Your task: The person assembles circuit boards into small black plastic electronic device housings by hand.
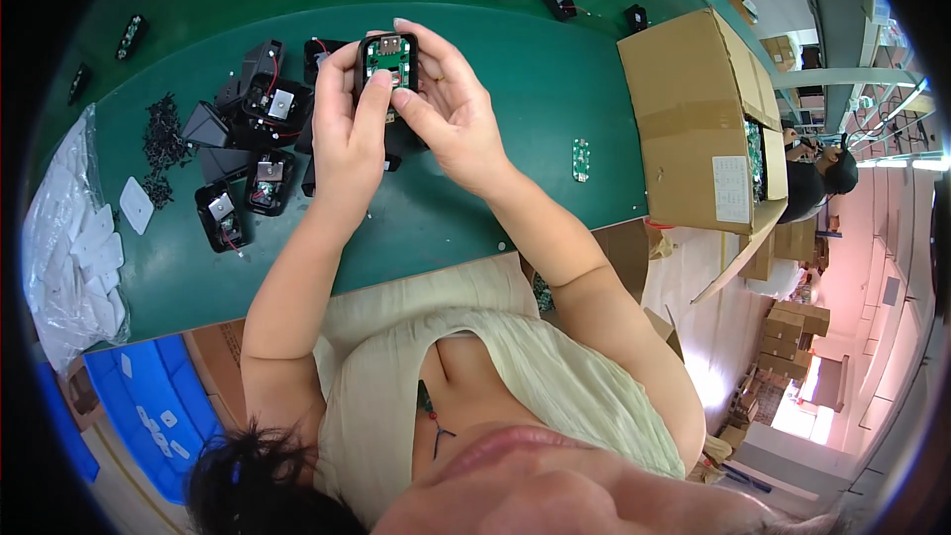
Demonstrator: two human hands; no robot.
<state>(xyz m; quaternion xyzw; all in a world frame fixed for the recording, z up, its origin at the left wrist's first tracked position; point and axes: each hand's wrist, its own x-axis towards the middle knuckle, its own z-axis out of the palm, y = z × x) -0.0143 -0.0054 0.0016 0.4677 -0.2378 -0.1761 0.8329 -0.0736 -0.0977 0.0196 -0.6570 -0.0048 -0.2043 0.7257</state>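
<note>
Green circuit board [379, 53] in black housing [415, 52], upper centre-left.
Left hand [349, 134], right hand [462, 129]: fingers [438, 52] gripping the housing.

At upper centre, the left hand [347, 127] and right hand [459, 111] hold a black housing [415, 61] with a green circuit board [383, 60]; at upper right, a cardboard box [684, 104] stands on the worktop [540, 119].

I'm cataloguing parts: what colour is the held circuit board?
The circuit board is green; head view shows it best.
</note>
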